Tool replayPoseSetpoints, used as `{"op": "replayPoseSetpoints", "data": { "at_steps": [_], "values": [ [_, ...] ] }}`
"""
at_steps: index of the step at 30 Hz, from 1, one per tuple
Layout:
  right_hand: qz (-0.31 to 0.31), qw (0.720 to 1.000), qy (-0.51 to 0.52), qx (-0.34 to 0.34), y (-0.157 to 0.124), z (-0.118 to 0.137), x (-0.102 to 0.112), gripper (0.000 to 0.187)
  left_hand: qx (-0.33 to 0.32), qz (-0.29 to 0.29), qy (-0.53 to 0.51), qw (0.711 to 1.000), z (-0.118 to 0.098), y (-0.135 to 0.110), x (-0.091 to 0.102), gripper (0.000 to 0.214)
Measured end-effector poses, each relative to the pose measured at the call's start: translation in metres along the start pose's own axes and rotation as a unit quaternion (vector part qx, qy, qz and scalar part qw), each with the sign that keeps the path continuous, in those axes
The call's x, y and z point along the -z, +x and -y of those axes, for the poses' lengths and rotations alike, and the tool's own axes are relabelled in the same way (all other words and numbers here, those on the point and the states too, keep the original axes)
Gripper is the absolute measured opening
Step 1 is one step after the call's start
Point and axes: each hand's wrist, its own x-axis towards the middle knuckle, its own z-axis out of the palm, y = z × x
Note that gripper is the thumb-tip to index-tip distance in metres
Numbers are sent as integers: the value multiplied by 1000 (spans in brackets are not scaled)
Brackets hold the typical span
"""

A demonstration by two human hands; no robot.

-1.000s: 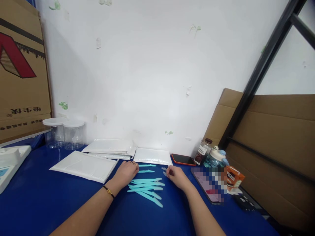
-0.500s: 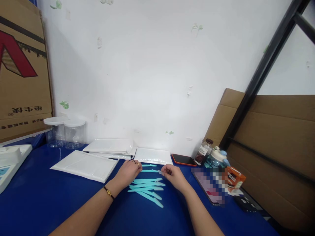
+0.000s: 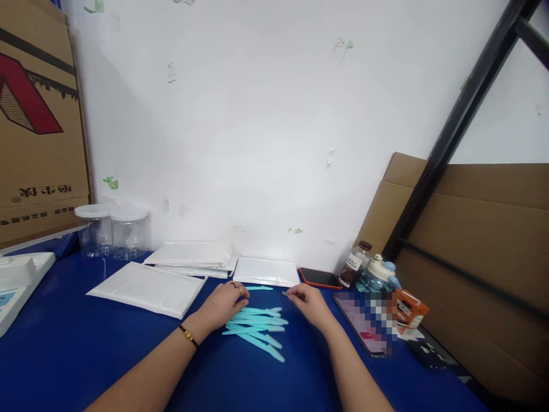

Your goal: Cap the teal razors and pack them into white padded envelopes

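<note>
Turquoise eyebrow razors (image 3: 257, 329) lie in a loose, overlapping pile on the blue table in front of me. My left hand (image 3: 225, 304) is at the pile's upper left, its fingers closed on the handle end of the topmost razor. Beyond it, one separate eyebrow razor (image 3: 260, 288) lies near the white mailers, its left end hidden by my fingers. To the right of the pile, my right hand (image 3: 305, 303) pinches a small translucent blade cap (image 3: 286, 294) between thumb and fingers.
White padded mailers (image 3: 148, 289) lie at the left and along the wall. Two clear jars (image 3: 129, 234) stand behind them. On the right are an orange-edged phone (image 3: 320, 278), a brown-capped bottle (image 3: 355, 265), a water bottle (image 3: 377, 276), a larger phone (image 3: 364, 326) and an orange box (image 3: 409, 312).
My left hand has brought a razor down onto the top of the pile. My right hand has moved slightly right, and the small cap is now apart from the razor.
</note>
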Motion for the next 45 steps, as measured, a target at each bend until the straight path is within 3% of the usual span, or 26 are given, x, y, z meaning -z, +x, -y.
{"op": "replayPoseSetpoints", "data": {
  "at_steps": [3,9,14,20,24,31,39,45],
  "values": [
    [-56,995,-85,-18,4,-15,2,18,27,-23,24,999,12,3,-6,28],
    [13,986,-163,6,10,-14,-15,12,57,-27,44,997,12,6,-2,21],
    [11,972,-234,18,10,-2,-26,13,58,-3,102,993,4,7,3,19],
    [-29,995,-96,-4,8,-8,-24,9,57,3,132,990,1,8,6,15],
    [-46,999,2,-20,6,-7,-18,16,73,4,142,987,-1,9,5,19],
    [-51,996,70,-34,5,-2,-18,23,60,-10,137,989,1,7,0,18],
    [-67,979,183,-56,8,1,-17,30,107,-40,-111,987,-1,4,7,18],
    [-86,973,208,-46,6,11,-12,36,69,-13,-136,988,-9,2,13,39]
  ]
}}
